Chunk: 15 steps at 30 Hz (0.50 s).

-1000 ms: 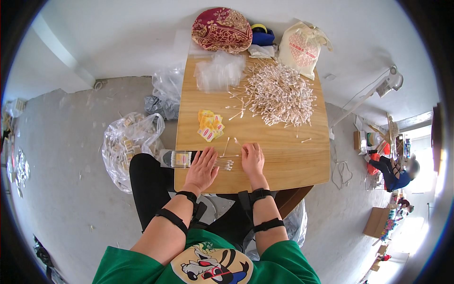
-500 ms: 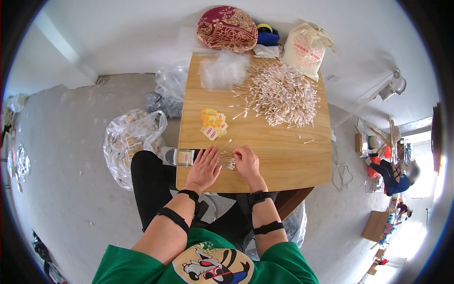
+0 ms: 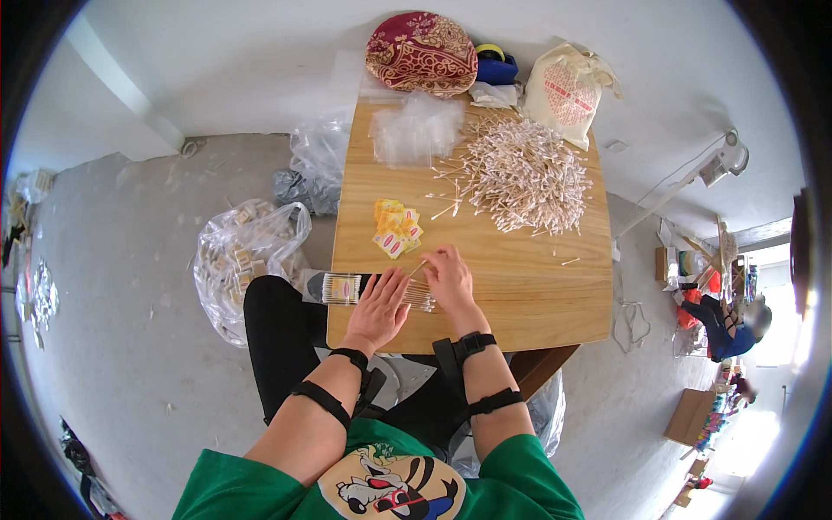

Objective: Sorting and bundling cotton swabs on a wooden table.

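Note:
My left hand lies flat, fingers stretched, over a row of cotton swabs at the table's near left. The row's left end, with a yellow-and-white card, sits in a clear sleeve on a dark strip; the middle is hidden under my palm. Just right of it, my right hand pinches a single cotton swab by its upper end, the stick slanting down toward my left fingertips. Beyond my hands lie several small yellow-and-white cards. A big heap of cotton swabs spreads on the far right.
Clear plastic sleeves lie at the wooden table's far left. Behind stand a red patterned cushion, a blue tape dispenser and a cream cloth bag. A clear bag of packs rests on the floor, left.
My right hand has moved slightly up and away from the row's right end, its fingers now at the top of the loose swab. My left hand has stayed on the row.

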Each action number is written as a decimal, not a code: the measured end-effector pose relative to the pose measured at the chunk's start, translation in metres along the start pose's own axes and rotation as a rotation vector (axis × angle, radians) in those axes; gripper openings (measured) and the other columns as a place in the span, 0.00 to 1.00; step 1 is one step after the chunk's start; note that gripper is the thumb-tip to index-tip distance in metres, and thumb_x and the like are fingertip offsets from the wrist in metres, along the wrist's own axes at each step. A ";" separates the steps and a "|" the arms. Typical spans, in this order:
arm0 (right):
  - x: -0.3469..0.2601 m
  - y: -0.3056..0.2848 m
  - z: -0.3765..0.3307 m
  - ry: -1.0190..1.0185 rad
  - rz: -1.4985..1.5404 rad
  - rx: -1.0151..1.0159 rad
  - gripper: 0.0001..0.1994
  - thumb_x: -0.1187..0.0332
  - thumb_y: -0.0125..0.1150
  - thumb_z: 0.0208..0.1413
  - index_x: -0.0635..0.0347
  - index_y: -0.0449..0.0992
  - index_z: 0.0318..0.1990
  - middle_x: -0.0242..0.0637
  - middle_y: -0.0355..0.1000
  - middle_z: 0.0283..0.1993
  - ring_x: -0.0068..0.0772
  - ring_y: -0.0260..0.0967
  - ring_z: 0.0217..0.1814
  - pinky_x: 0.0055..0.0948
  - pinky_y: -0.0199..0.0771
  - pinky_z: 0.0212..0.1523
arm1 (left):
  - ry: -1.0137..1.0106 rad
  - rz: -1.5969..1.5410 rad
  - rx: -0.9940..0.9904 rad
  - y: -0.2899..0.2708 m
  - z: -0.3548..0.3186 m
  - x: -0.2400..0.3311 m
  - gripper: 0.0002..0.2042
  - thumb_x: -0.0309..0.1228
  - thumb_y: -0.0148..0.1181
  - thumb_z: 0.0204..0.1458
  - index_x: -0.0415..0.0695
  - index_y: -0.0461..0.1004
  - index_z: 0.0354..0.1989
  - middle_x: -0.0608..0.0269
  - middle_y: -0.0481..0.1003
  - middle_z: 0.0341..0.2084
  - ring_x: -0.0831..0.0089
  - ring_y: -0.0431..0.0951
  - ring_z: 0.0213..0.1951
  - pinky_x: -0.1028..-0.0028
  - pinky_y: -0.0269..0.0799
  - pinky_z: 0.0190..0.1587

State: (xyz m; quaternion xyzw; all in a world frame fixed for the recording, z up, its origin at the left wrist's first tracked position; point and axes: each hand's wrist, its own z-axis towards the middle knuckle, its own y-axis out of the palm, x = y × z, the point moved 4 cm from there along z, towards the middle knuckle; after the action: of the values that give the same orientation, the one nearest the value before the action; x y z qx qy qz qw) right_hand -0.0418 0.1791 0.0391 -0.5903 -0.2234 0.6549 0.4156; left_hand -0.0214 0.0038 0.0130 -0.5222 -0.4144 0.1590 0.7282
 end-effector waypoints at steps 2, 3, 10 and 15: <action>0.003 0.007 0.003 0.006 -0.009 -0.112 0.06 0.73 0.63 0.50 0.53 0.78 0.36 0.37 0.71 0.41 0.44 0.72 0.45 0.40 0.73 0.44 | 0.006 0.005 0.011 0.000 0.000 0.000 0.28 0.40 0.50 0.61 0.45 0.57 0.68 0.58 0.57 0.69 0.62 0.53 0.71 0.60 0.45 0.72; 0.004 0.007 0.003 0.005 -0.007 -0.111 0.06 0.73 0.63 0.50 0.53 0.78 0.36 0.37 0.71 0.41 0.44 0.72 0.45 0.40 0.73 0.44 | 0.000 0.001 0.002 0.001 -0.001 0.000 0.28 0.40 0.50 0.61 0.45 0.57 0.68 0.58 0.57 0.68 0.62 0.53 0.71 0.60 0.45 0.72; 0.016 -0.004 -0.021 0.058 0.019 -0.111 0.02 0.73 0.64 0.49 0.54 0.79 0.31 0.37 0.71 0.39 0.44 0.71 0.42 0.40 0.73 0.43 | -0.012 0.025 -0.005 0.001 -0.001 -0.002 0.28 0.40 0.50 0.61 0.45 0.57 0.68 0.59 0.58 0.68 0.63 0.54 0.71 0.60 0.45 0.72; 0.029 -0.014 -0.047 0.094 0.008 0.035 0.09 0.73 0.63 0.49 0.55 0.80 0.40 0.39 0.73 0.46 0.47 0.70 0.50 0.41 0.70 0.52 | -0.011 0.008 -0.014 0.002 0.000 -0.001 0.28 0.41 0.50 0.61 0.45 0.56 0.69 0.59 0.56 0.69 0.64 0.52 0.71 0.60 0.43 0.72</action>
State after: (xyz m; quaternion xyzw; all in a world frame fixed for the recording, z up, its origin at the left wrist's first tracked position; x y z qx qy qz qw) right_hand 0.0082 0.2017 0.0237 -0.6140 -0.1898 0.6317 0.4335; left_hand -0.0217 0.0043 0.0112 -0.5282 -0.4175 0.1621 0.7214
